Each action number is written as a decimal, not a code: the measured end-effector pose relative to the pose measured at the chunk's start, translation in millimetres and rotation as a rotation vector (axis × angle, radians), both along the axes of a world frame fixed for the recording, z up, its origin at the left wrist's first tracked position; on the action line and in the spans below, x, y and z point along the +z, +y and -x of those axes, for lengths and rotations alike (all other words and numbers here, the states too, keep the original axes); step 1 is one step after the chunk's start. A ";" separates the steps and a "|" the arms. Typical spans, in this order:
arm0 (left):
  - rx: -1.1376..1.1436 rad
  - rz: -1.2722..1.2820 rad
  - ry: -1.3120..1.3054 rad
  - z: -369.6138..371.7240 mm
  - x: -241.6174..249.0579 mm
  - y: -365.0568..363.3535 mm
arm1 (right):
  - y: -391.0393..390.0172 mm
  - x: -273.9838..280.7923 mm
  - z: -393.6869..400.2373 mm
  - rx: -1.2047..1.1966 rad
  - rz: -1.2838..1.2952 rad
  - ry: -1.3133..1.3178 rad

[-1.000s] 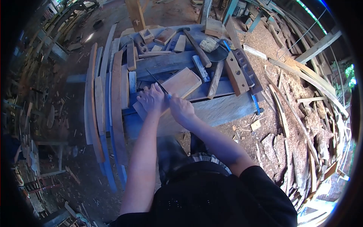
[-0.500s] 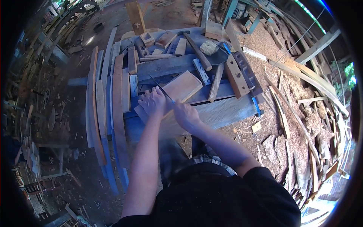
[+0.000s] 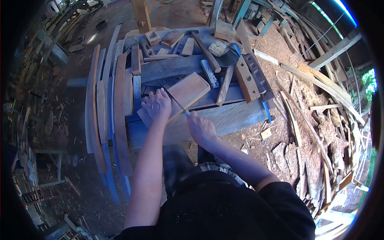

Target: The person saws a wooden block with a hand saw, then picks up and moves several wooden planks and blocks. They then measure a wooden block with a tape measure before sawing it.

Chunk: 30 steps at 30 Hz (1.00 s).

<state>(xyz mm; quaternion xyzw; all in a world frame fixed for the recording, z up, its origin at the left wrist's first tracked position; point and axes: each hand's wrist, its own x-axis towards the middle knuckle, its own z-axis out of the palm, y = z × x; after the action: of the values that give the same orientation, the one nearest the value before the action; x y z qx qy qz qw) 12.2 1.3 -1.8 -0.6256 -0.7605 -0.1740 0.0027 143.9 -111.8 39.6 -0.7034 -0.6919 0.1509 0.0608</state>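
Note:
A light reddish-brown wooden board [image 3: 188,90] lies slantwise over other timber on the bench. My left hand [image 3: 159,105] bears down on its near-left part, with bent fingers steadying it and the thumb side close to a blade. That thin dark blade, seen edge-on, belongs to what looks like a handsaw [image 3: 174,99] and crosses the board diagonally. Its handle is in my right hand [image 3: 201,127], which is closed around it just off the board's near edge. My fingers hide most of the handle, and I cannot make out the teeth.
A hammer [image 3: 206,52], a wooden hand plane [image 3: 247,82], a round dark dish [image 3: 228,59] and small wood blocks [image 3: 173,39] lie on the bench. Long planks [image 3: 121,112] line its left side. Wood shavings [image 3: 296,96] and offcuts cover the ground at right.
My right hand has drawn the saw back toward my body, away from the board's near edge. My left hand stays on the board. The whole view has shifted slightly.

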 end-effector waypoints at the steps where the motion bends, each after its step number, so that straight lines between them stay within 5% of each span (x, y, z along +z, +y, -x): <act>1: -0.019 0.053 -0.017 0.6 5.8 -0.8 | 5.7 -0.4 3.3 -0.004 0.007 0.002; 6: -0.033 0.185 -0.073 -2.1 50.5 -16.9 | 38.1 -21.5 7.5 0.228 -0.119 -0.049; 8: -0.008 0.287 -0.129 2.5 73.1 -27.7 | 21.5 -33.6 -7.9 0.145 0.094 -0.029; 9: -0.029 0.289 -0.099 3.0 80.5 -32.0 | -7.0 -21.5 -21.7 0.266 -0.109 -0.010; 10: -0.086 0.233 -0.144 6.7 78.8 -29.7 | -6.6 -72.9 -34.3 0.025 0.018 0.281; 11: -0.009 0.278 -0.249 8.2 93.0 -33.5 | -7.6 -27.6 -25.9 0.220 -0.027 -0.097; 13: -0.019 -0.202 -0.046 0.6 -6.8 -6.3 | 13.4 -14.2 2.6 0.069 -0.075 -0.099; 17: 0.025 -0.240 -0.152 1.9 -3.6 -4.8 | 58.9 -34.3 12.7 0.139 -0.096 -0.002; 21: 0.003 -0.149 -0.229 4.2 7.7 -8.7 | 10.0 2.7 8.8 0.119 -0.090 0.029; 30: -0.001 -0.119 -0.221 4.4 9.8 -9.8 | 33.4 -21.8 6.7 0.149 -0.146 -0.009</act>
<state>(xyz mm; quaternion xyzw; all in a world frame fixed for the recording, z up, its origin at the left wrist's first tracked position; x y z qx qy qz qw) 7.8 -8.5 8.0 -0.6019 -0.7440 -0.2868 -0.0441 137.1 -78.3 17.8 -0.6443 -0.7518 0.1010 0.0972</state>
